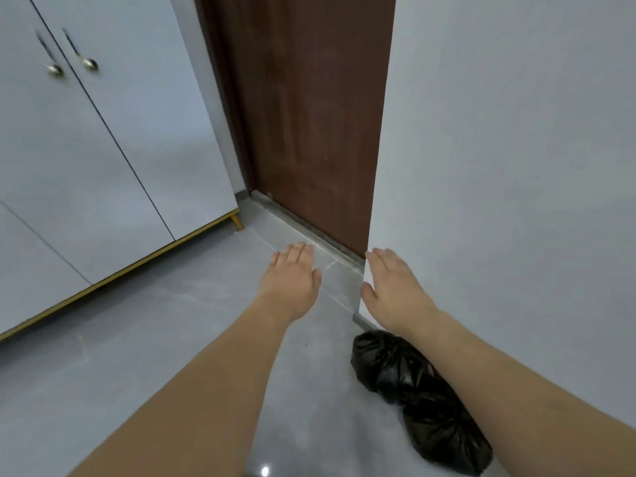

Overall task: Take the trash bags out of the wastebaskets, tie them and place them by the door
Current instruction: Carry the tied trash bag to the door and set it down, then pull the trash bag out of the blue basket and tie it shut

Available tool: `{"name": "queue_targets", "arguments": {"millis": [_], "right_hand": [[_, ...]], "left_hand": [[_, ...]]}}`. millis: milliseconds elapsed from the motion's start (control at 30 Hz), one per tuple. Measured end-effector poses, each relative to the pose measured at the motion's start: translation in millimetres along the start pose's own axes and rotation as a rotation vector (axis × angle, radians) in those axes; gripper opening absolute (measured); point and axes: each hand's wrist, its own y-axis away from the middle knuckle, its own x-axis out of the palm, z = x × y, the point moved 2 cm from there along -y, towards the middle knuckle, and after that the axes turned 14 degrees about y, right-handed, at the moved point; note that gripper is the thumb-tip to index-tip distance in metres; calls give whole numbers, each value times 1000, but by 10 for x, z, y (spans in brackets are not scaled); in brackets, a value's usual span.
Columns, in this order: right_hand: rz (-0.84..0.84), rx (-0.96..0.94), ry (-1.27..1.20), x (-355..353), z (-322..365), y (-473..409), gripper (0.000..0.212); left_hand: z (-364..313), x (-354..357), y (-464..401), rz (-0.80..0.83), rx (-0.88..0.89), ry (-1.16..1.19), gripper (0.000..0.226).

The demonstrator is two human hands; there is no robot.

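Both our hands are out in front of us with nothing in them: our left hand hangs over the floor with its fingers straight and close together, and our right hand is likewise flat and relaxed, held just beside the corner of the wall. From the one head view we have, two black trash bags lie on the floor against the foot of that wall, touching each other, partly hidden under our right forearm. They look bunched and closed, though we cannot make out a knot. The brown door stands near them, just past the wall corner, so we judge the carrying and setting down to be done for these two. No wastebaskets show here, so we cannot tell whether more bags are left to fetch. Counting what shows: two bags, one door, two free hands, and a white cabinet on the left with two handles.
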Motion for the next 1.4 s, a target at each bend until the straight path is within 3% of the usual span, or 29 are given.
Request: {"name": "queue_targets", "arguments": {"millis": [100, 300, 400, 500, 667, 933, 1400], "right_hand": [[38, -23, 37, -1413, 175, -120, 63], [-88, -49, 150, -4715, 618, -396, 63], [-116, -101, 181, -5879, 949, -267, 62], [-91, -164, 151, -6489, 1257, -57, 62], [-71, -238, 103, -6779, 1716, 19, 63], [-31, -485, 164, -6600, 2774, -2, 65], [50, -975, 117, -5976, 5872, 1084, 64]], "left_hand": [[-374, -1469, 66, -50, 29, -43, 57], [-1271, -4855, 295, -335, 63, -72, 55], [-1487, -5854, 697, -369, 11, -30, 56], [-1517, -6426, 1079, -355, -87, -12, 57], [-1310, -6804, 1482, -369, -166, -28, 57], [-471, -7008, 2348, -447, -414, -27, 58], [1519, -7102, 5218, -584, -874, -18, 52]]}}
